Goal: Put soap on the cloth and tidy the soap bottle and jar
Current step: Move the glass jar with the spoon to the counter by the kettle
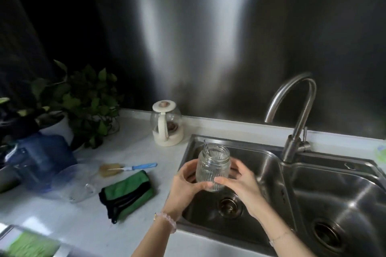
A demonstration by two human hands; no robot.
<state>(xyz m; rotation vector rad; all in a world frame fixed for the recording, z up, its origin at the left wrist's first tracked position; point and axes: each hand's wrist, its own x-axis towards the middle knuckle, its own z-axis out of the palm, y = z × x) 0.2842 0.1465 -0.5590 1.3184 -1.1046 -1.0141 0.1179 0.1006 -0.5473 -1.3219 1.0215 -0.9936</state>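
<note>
A ribbed clear glass jar is held upright over the left sink basin. My left hand grips its left side and base. My right hand holds its right side, fingertips under the bottom edge. The jar has no lid on, and a thin metal piece sticks up at its rim. A folded green cloth with black edging lies on the white counter, left of the sink. No soap bottle can be made out for certain.
A blue-handled bottle brush lies behind the cloth. A glass kettle with a cream handle stands at the back, a potted plant and a blue water bottle at left. The faucet rises between two basins.
</note>
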